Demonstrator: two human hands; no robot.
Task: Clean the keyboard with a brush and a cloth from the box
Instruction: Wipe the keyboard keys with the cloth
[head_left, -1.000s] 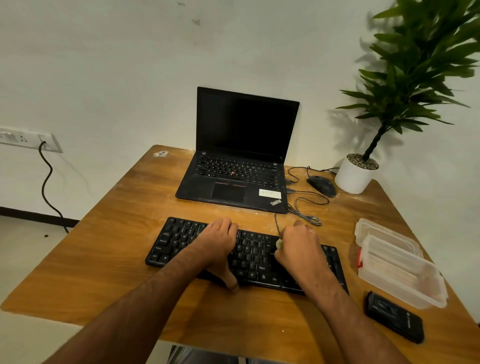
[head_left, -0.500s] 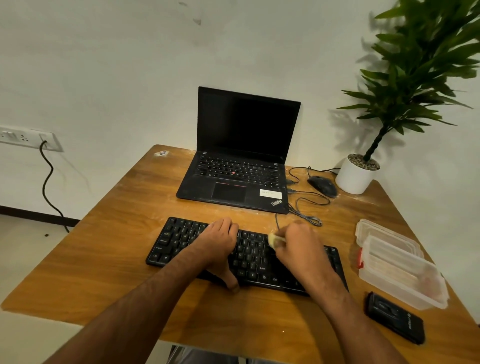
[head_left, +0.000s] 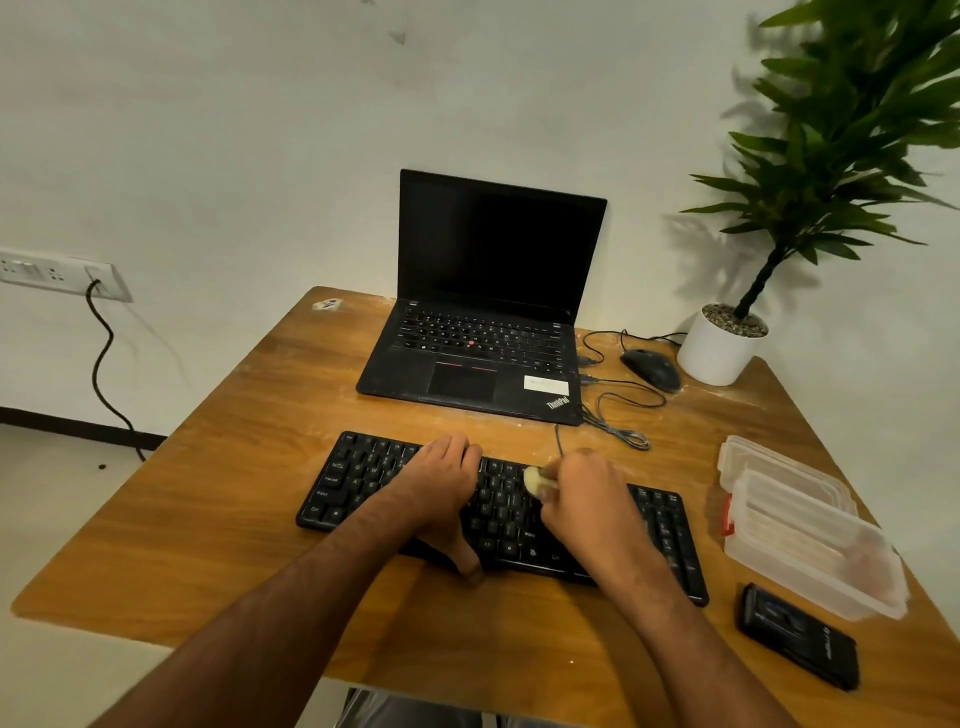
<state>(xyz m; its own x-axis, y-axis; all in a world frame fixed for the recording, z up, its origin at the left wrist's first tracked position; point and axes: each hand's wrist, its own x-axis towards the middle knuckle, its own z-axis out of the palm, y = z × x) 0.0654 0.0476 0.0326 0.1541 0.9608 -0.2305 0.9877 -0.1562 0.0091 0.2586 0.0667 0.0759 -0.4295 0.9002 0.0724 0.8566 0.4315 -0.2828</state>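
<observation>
One black slab keyboard (head_left: 498, 514), matte keys, near the wooden table's (head_left: 260, 431) front edge. Left hand (head_left: 441, 493) flat, steadying it; right hand (head_left: 582, 499) grasping a pale-bristled brush (head_left: 535, 480). Clear ribbed plastic box (head_left: 810, 525), right edge.

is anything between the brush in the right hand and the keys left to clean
Only the left hand, which rests flat on the keyboard just left of the brush held by the right hand, covering those keys. Nothing else visible.
</observation>
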